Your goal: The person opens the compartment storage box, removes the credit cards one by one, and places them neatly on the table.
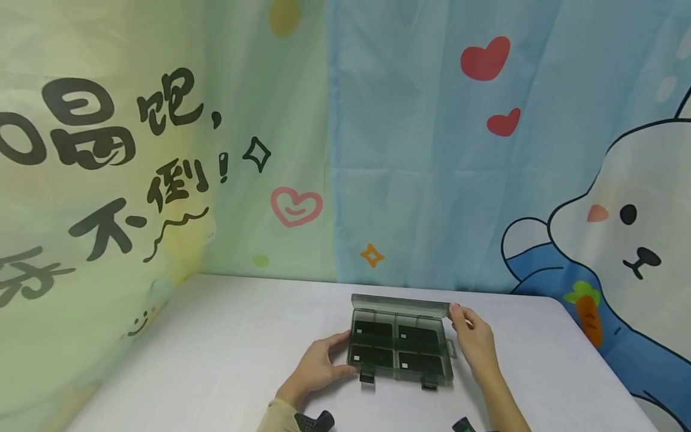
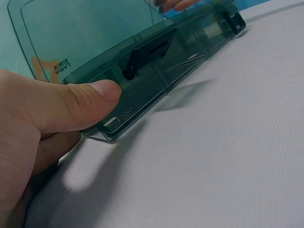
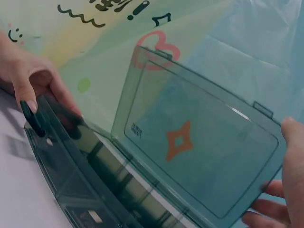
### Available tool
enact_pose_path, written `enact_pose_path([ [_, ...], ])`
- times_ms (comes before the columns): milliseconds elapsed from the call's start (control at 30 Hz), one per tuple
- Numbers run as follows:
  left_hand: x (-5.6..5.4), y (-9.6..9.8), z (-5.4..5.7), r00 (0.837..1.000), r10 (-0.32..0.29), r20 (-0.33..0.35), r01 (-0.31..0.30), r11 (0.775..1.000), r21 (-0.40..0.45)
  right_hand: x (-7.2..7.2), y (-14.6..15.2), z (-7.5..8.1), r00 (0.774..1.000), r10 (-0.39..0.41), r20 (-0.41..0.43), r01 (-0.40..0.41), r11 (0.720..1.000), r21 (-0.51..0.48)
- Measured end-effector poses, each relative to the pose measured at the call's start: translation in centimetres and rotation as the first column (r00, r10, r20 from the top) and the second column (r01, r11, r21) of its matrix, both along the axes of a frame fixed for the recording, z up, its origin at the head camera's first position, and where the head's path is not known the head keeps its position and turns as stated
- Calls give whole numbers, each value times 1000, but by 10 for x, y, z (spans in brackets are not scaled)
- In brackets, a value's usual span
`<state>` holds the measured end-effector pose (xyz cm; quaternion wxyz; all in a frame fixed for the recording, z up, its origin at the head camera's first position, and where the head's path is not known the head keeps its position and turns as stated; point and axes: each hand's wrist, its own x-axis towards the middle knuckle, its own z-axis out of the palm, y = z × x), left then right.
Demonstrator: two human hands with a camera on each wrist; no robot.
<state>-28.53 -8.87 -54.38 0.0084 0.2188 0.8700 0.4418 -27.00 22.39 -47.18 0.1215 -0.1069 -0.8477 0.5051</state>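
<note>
A translucent dark green plastic compartment box (image 1: 396, 374) stands on the table with its lid (image 1: 399, 305) raised. Dark flat pieces (image 1: 421, 363) with small pale squares fill its compartments; what they are I cannot tell. My left hand (image 1: 317, 367) grips the box's left end. In the left wrist view its thumb (image 2: 80, 102) presses the front wall near a black latch (image 2: 147, 54). My right hand (image 1: 476, 341) holds the raised lid at its right edge. The right wrist view shows the see-through lid (image 3: 204, 102) upright, with the right-hand fingers (image 3: 266, 211) behind its edge.
A white table (image 1: 216, 336) surrounds the box. Behind it hangs a printed cloth (image 1: 410, 180), and another printed cloth (image 1: 108, 300) runs along the left. Two dark latches (image 1: 429, 384) stick out from the box's front.
</note>
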Motion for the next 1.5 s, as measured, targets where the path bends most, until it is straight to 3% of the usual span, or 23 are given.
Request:
enact_pose_path([
  [167,2,2,-2,1000,3,-11,-3,1000,-3,-3,-6,0,986,-133,-97,123,987,-103],
  [267,3,3,-1,1000,3,-12,-3,1000,-10,-3,-8,0,977,-166,-134,150,981,-127],
  [700,1,0,-1,998,8,-56,-9,1000,-16,-5,-16,4,957,-223,-186,226,974,-7],
  [833,2,-1,0,999,12,-35,-13,1000,-12,-4,-16,7,964,-188,-187,192,981,-1],
  [1100,2,1,1,999,21,-25,-21,1000,-16,-5,-10,10,987,-17,-163,10,999,-46],
  [1300,1,1,1,999,27,-24,-27,999,-23,-6,-5,4,986,80,-148,-89,995,-55],
  [1500,1,1,1,999,27,-30,-28,999,-27,-10,2,-4,978,150,-144,-152,988,-4],
])
